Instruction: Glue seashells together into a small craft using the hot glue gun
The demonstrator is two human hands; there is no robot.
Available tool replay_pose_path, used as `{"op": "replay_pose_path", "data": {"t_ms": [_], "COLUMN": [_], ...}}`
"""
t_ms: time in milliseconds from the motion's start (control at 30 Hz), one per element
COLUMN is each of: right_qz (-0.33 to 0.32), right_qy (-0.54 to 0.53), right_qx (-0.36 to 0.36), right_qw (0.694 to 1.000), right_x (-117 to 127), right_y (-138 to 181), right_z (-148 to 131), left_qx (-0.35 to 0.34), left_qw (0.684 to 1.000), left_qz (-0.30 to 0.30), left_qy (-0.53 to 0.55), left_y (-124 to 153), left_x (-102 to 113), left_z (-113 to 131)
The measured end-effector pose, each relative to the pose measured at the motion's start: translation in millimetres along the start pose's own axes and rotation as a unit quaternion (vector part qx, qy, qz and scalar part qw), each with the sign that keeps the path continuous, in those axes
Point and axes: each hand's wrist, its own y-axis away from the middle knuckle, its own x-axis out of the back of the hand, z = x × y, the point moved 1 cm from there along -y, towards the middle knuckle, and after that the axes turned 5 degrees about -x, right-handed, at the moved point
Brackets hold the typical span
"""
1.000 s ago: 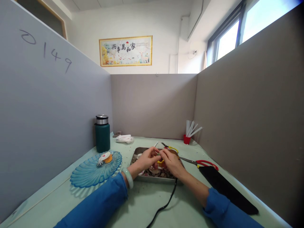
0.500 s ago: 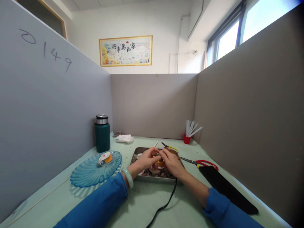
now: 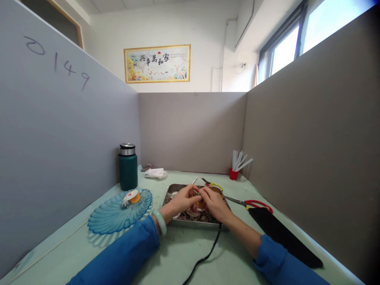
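My left hand [image 3: 184, 199] and my right hand [image 3: 214, 202] meet fingertip to fingertip over a metal tray [image 3: 172, 188] holding several shell-like pieces. Both hands are closed in a pinch around a small thing between them, with a bit of yellow-orange [image 3: 201, 204] showing under the fingers; I cannot make out what it is. A pale bangle [image 3: 160, 222] sits on my left wrist. Both arms wear blue sleeves.
A blue shell-shaped glass plate [image 3: 111, 218] with a small orange-and-white piece [image 3: 132, 196] lies left. A green flask [image 3: 128, 166], red-handled scissors [image 3: 252, 204], yellow-handled snips [image 3: 214, 184], a red cup of white sticks [image 3: 234, 171], a black case [image 3: 282, 236] and a black cable [image 3: 208, 253] surround the tray. Partition walls enclose three sides.
The yellow-orange bit under my fingers shows less than before; the hands have barely shifted over the tray.
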Motion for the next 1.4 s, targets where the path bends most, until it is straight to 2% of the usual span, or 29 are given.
{"op": "replay_pose_path", "data": {"t_ms": [1400], "right_qz": [-0.012], "right_qy": [0.026], "right_qx": [0.007], "right_qw": [1.0], "right_x": [0.9], "right_y": [0.3], "right_z": [-1.1], "left_qx": [0.011], "left_qw": [1.0], "left_qz": [-0.001], "left_qy": [-0.017], "left_y": [-0.8], "left_x": [1.8], "left_z": [-7.6]}}
